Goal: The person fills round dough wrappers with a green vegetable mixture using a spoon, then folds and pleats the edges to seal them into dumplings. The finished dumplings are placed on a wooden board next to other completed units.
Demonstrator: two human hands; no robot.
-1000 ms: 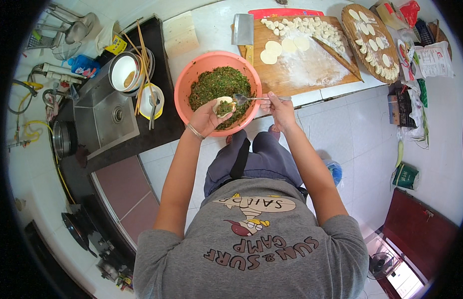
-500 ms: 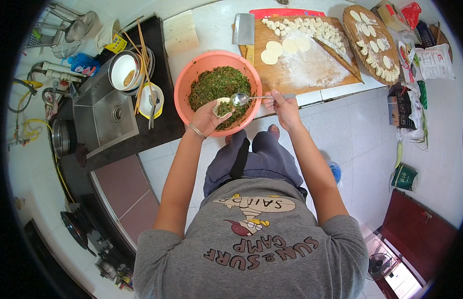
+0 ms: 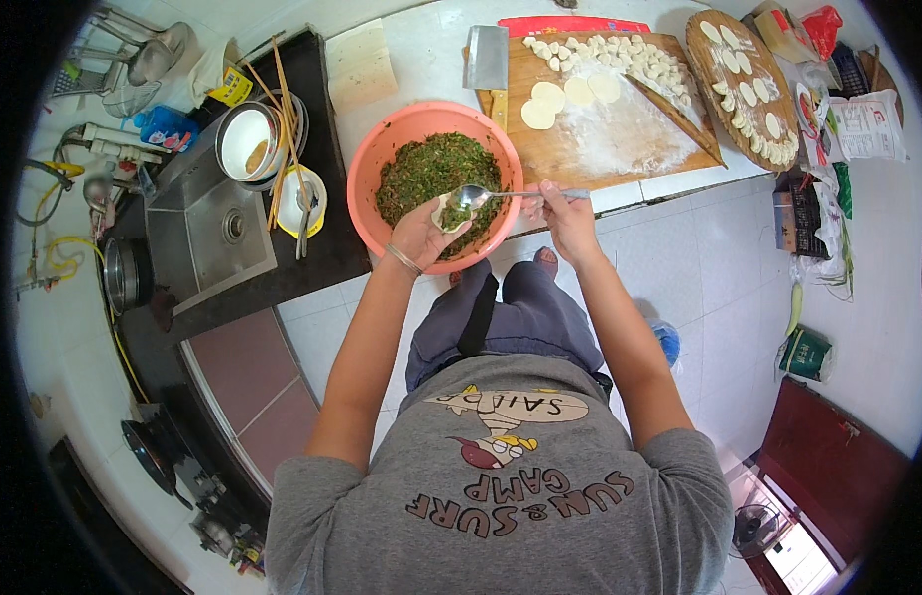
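A dumpling wrapper [image 3: 440, 220] with green filling on it lies in my left hand [image 3: 421, 236], fingers curled around its edge. My right hand [image 3: 563, 213] grips the handle of a metal spoon [image 3: 470, 197]. The spoon's bowl is over the wrapper and hides part of it. Both hands are at the near side of a pink basin [image 3: 501, 238], which holds a heap of chopped green filling [image 3: 436, 171].
Right of the basin, a floured wooden board [image 3: 620, 149] carries rolled wrappers [image 3: 548, 96], dough pieces [image 3: 620, 50] and a rolling pin [image 3: 679, 121]. A cleaver [image 3: 487, 58] lies beside it. A round board [image 3: 714, 35] bears dumplings. Left is a sink [image 3: 178, 253] with bowls and chopsticks [image 3: 285, 89].
The spoon's bowl has shifted slightly left, further over the wrapper. My left hand has tilted a little, so less of the filling shows.
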